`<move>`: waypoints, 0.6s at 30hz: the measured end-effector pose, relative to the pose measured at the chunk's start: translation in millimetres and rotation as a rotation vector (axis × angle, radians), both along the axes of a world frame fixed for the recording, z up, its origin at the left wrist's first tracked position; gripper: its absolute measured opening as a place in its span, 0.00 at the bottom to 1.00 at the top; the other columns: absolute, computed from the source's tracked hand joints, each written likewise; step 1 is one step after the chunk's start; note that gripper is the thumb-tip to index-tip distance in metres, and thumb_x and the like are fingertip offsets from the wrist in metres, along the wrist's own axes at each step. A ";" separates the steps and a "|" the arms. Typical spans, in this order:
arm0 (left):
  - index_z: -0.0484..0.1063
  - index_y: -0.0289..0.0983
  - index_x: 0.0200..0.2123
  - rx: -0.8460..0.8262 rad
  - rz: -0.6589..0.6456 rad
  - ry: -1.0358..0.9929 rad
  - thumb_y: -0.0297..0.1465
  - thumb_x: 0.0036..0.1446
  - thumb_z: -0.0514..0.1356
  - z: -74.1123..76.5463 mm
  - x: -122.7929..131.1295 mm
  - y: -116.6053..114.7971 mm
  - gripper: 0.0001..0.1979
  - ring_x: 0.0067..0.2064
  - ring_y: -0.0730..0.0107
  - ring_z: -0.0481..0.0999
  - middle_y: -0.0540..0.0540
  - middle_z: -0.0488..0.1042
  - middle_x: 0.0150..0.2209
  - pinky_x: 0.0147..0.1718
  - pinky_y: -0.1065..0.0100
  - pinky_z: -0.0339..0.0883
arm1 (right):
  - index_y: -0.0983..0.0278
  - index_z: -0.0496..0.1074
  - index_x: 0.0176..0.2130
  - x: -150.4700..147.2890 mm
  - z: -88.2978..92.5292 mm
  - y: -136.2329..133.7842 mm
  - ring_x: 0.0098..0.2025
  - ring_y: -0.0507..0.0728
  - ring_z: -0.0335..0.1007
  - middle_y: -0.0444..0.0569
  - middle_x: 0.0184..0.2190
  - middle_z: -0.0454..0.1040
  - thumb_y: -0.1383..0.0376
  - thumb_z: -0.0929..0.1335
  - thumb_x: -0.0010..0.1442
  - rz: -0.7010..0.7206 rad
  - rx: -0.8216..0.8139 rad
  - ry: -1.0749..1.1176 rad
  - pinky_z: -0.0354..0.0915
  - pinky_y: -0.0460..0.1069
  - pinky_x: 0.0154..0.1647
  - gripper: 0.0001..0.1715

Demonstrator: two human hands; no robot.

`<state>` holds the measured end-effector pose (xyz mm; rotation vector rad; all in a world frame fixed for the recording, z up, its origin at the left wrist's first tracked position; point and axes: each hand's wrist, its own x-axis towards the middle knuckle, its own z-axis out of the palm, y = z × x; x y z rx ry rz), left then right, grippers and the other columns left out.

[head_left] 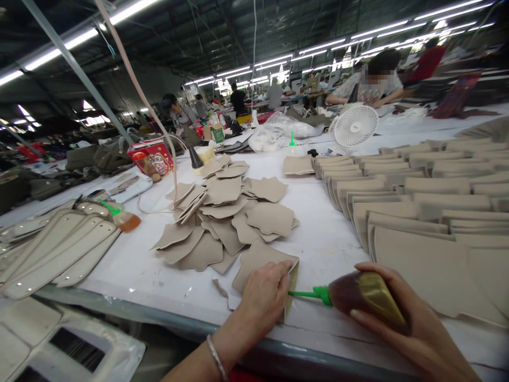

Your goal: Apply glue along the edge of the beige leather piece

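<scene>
My left hand [264, 294], with a bangle at the wrist, presses on a beige leather-like piece [254, 260] near the table's front edge. Its fingers are bent down onto the piece, whose right edge is lifted and shows a yellowish underside. In my right hand [423, 323] lies a squeeze bottle [358, 294] of dark amber liquid, held on its side. The green nozzle [304, 293] points left, its tip beside my left fingers at the piece's edge. Just behind is a loose pile of similar beige pieces [225, 223].
Folded beige panels [413, 212] stand in overlapping rows at right. At left lie pale riveted straps [67, 249] and another green-tipped bottle [125, 218]. A white fan [355, 126], clear plastic [274, 132] and a red box [153, 159] stand farther back. A person [369, 82] works across the table.
</scene>
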<state>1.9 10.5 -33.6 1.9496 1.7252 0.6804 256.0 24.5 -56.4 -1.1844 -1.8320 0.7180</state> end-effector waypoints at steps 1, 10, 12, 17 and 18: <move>0.73 0.38 0.55 -0.002 0.000 0.004 0.26 0.65 0.51 -0.1 -0.2 0.2 0.19 0.49 0.60 0.76 0.45 0.77 0.49 0.54 0.64 0.67 | 0.51 0.66 0.55 -1.3 -0.3 -1.8 0.43 0.59 0.74 0.44 0.47 0.73 0.47 0.72 0.59 0.003 -0.007 0.009 0.71 0.45 0.44 0.28; 0.73 0.37 0.56 -0.013 0.006 0.008 0.25 0.65 0.51 1.1 1.4 -0.6 0.19 0.50 0.59 0.76 0.43 0.76 0.50 0.55 0.63 0.66 | 0.52 0.66 0.55 -5.9 -5.1 -18.6 0.47 0.58 0.72 0.42 0.49 0.72 0.46 0.72 0.58 -0.032 -0.124 0.075 0.67 0.42 0.47 0.30; 0.73 0.37 0.55 -0.016 0.008 0.008 0.25 0.65 0.51 1.7 1.8 -0.4 0.19 0.50 0.59 0.76 0.43 0.76 0.50 0.54 0.63 0.66 | 0.51 0.66 0.55 -2.8 -7.1 -18.7 0.47 0.58 0.72 0.42 0.50 0.71 0.46 0.72 0.57 -0.004 -0.128 0.073 0.67 0.42 0.49 0.30; 0.73 0.37 0.55 -0.005 0.023 -0.014 0.25 0.65 0.51 -0.6 0.6 0.1 0.19 0.51 0.59 0.75 0.43 0.76 0.51 0.56 0.63 0.65 | 0.50 0.68 0.54 2.9 -7.6 -22.9 0.46 0.61 0.73 0.42 0.49 0.72 0.44 0.74 0.53 -0.023 -0.198 0.085 0.68 0.46 0.50 0.33; 0.73 0.36 0.55 -0.001 0.022 -0.021 0.25 0.64 0.51 -1.5 0.3 0.3 0.19 0.52 0.59 0.75 0.43 0.76 0.51 0.56 0.63 0.64 | 0.49 0.68 0.54 2.0 -5.7 -24.2 0.46 0.62 0.73 0.43 0.48 0.73 0.43 0.74 0.52 -0.047 -0.247 0.103 0.69 0.47 0.49 0.33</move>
